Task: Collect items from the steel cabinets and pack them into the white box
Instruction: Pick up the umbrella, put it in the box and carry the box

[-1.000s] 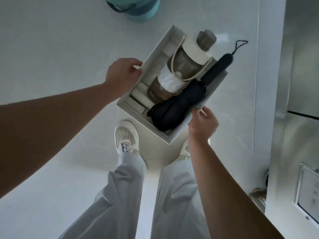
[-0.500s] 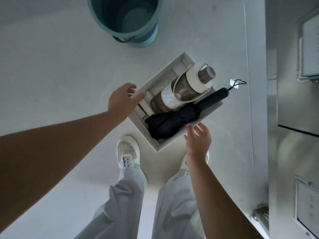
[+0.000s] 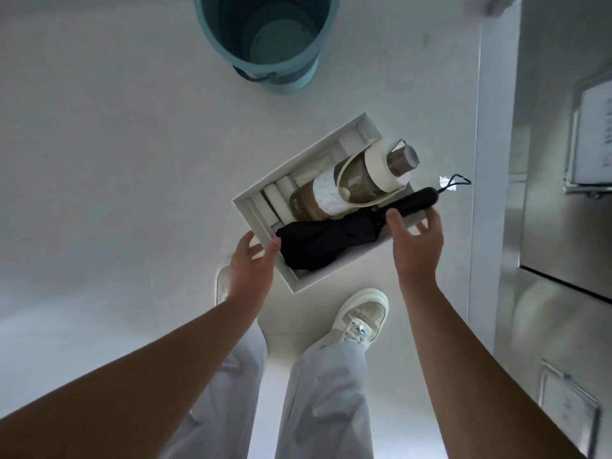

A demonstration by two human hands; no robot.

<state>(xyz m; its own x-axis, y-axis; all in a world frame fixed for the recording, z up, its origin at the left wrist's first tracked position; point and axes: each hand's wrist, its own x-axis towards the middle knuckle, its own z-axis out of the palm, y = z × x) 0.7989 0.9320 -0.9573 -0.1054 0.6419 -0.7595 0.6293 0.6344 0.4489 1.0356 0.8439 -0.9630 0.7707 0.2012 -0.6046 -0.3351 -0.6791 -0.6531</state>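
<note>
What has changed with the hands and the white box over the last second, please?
The left hand let go of the left long side of the white box and moved to its near corner, thumb over the rim. The right hand released the right side and moved farther up it, beside the handle of the umbrella, fingers spread. The bottle and umbrella stayed packed.

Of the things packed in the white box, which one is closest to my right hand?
The black folded umbrella: its handle end lies right at your right hand. The brown bottle with the cream strap lies beyond it.
</note>
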